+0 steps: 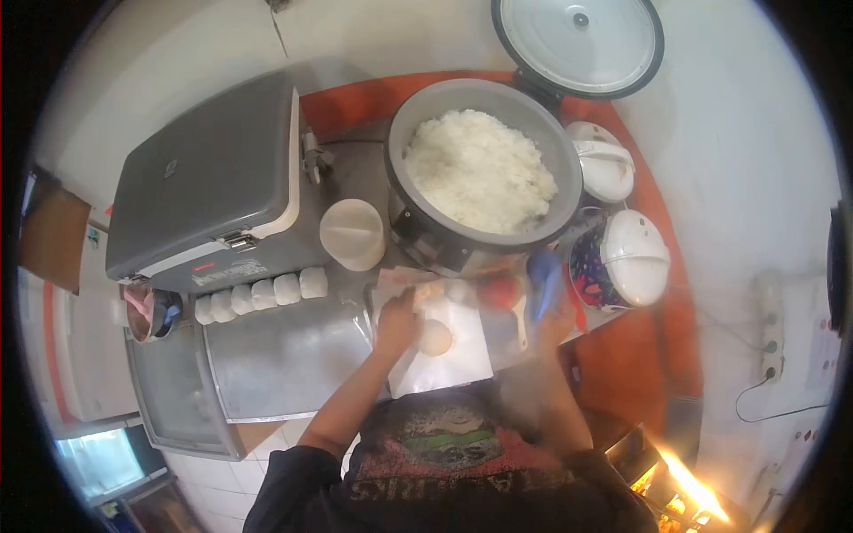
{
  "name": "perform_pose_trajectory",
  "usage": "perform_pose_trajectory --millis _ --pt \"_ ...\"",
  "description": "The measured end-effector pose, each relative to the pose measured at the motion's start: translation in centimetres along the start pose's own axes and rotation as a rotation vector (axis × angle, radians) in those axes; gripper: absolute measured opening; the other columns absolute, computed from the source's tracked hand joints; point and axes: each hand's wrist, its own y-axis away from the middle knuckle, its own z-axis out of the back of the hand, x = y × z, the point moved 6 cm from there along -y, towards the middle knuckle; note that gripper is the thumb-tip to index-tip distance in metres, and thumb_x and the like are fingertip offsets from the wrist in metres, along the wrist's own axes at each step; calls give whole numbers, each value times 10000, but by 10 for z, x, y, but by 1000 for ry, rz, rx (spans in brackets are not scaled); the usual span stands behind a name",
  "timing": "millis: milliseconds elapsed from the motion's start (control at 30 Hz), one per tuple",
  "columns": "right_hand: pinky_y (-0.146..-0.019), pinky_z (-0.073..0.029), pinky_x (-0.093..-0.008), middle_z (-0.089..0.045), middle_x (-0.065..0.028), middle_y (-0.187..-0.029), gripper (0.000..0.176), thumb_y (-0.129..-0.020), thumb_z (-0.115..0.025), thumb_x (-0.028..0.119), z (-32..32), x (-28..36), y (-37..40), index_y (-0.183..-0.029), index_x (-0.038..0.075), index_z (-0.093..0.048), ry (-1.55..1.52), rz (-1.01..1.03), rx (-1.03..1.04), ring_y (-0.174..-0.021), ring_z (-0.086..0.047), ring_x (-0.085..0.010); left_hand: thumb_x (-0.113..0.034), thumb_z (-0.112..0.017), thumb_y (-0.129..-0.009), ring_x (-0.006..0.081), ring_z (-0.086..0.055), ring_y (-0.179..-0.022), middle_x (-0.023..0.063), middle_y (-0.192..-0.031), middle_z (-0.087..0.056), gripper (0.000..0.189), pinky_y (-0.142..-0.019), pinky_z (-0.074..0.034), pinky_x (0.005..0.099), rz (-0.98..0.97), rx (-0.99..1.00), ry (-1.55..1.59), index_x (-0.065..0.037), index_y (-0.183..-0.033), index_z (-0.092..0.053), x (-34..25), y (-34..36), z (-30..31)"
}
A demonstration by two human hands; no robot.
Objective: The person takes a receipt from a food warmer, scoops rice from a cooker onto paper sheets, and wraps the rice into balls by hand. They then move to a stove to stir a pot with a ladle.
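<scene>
A sheet of white paper point(458, 360) lies on the counter in front of me, with a round, pale disc-like thing point(434, 338) on it. My left hand point(397, 323) rests at the paper's left side; the back of the hand hides its fingers. On the right, my right hand point(556, 325) is blurred by motion around the lower end of a blue plastic item point(542, 277), whose kind I cannot make out. Between the hands are a pale rice paddle point(521, 327) and a blurred red thing point(500, 291). Cooked rice point(480, 169) fills the large cooker point(416, 233) beyond.
The cooker's lid point(582, 40) stands raised. A grey cooler box point(209, 169) sits left, with a white container point(352, 235) and a row of white rolls point(262, 295) nearby. Two lidded pails point(635, 258) point(606, 164) stand right. Flames point(693, 489) burn at lower right.
</scene>
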Motion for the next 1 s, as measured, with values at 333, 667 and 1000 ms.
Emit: perform_pose_trajectory --millis 333,667,1000 --pt "-975 -446 -491 -671 -137 -1126 301 -781 -649 66 -121 156 99 -1070 120 -715 -88 547 739 -1109 -573 -350 -125 -726 -745 305 -615 -913 124 -916 -666 193 -817 -476 438 -257 -158 -88 -80 -930 -698 3 -39 -3" --pt "-981 -460 -444 -666 -67 -1108 333 -753 -671 82 -138 168 103 -1075 158 -715 -58 614 801 -1084 -579 -299 -132 -726 -768 317 -633 -927 102 -892 -686 92 -849 -459 459 -359 -337 -38 -98 -847 -694 4 -19 17" --pt "-907 -407 -432 -632 -60 -980 96 -726 -702 203 -88 140 85 -732 118 -745 369 727 951 -1043 -532 -292 -160 -614 -823 259 -632 -907 65 -876 -632 98 -785 -510 402 -436 -30 -96 -118 -864 -693 -1 32 16"
